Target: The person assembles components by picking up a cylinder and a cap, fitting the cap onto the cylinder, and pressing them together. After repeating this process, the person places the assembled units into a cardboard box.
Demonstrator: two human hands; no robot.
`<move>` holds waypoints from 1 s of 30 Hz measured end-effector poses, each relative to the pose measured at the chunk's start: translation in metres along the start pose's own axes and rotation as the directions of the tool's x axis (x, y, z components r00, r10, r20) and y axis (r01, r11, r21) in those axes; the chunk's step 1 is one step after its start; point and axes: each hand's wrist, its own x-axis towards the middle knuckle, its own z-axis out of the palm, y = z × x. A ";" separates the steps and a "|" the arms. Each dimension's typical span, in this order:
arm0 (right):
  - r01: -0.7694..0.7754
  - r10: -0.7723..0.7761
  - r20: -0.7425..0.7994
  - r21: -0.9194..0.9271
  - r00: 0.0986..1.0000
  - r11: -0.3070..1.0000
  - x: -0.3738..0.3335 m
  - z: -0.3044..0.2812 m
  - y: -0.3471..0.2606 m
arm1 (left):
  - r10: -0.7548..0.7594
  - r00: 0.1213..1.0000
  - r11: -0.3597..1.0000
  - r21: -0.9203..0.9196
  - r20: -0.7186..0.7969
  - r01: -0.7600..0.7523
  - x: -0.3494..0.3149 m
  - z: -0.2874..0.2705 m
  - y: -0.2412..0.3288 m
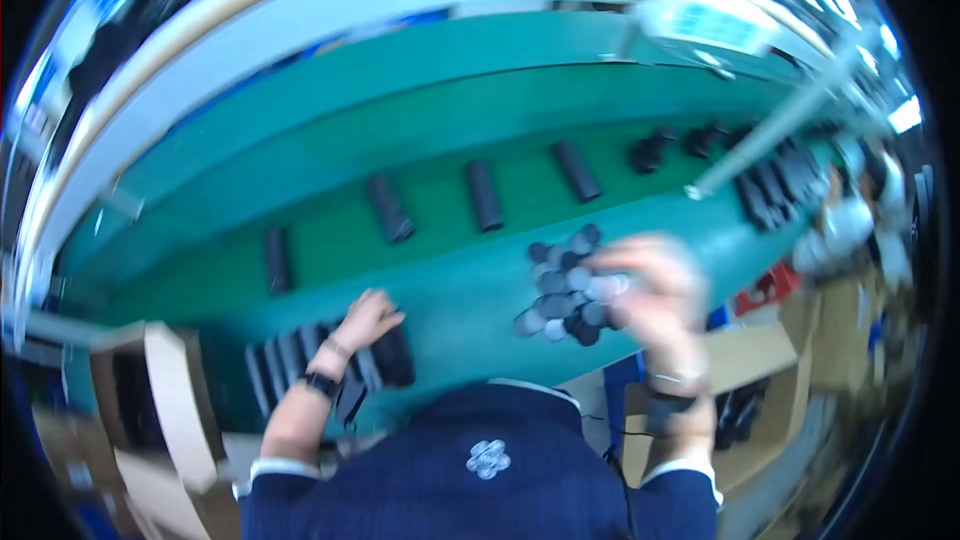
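R hand (655,275), motion-blurred, fingers partly curved, at R edge of a pile of round black & grey pieces (555,305) on teal tabletop (460,290); can't tell if it grips one. L hand (368,320), fingers loosely bent, over far R part of a row of dark cylinders (290,360); grip unclear. Four spaced cylinders (484,196) lie beyond both, on green strip (330,230).

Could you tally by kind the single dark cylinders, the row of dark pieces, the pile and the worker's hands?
Dark grey cylinders lying singly: 4
Row of dark elongated pieces: 1
Pile of round grey, black and whitish pieces: 1
Bare hands, left hand and right hand: 2
Total: 8
Row and pile contents: too blurred to count.
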 end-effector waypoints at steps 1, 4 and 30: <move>0.035 -0.041 0.078 0.075 0.996 0.997 0.000 0.017 0.017 | 0.095 0.995 0.994 0.049 -0.006 -0.095 0.001 -0.001 0.011; 0.075 -0.148 0.211 0.319 0.966 0.945 0.014 0.054 0.019 | 0.189 0.979 0.967 0.186 -0.072 -0.173 0.003 -0.006 0.034; 0.092 0.170 -0.304 0.686 0.937 0.722 -0.037 -0.007 0.079 | -0.358 0.819 0.813 -0.582 -0.449 0.037 -0.054 0.072 0.047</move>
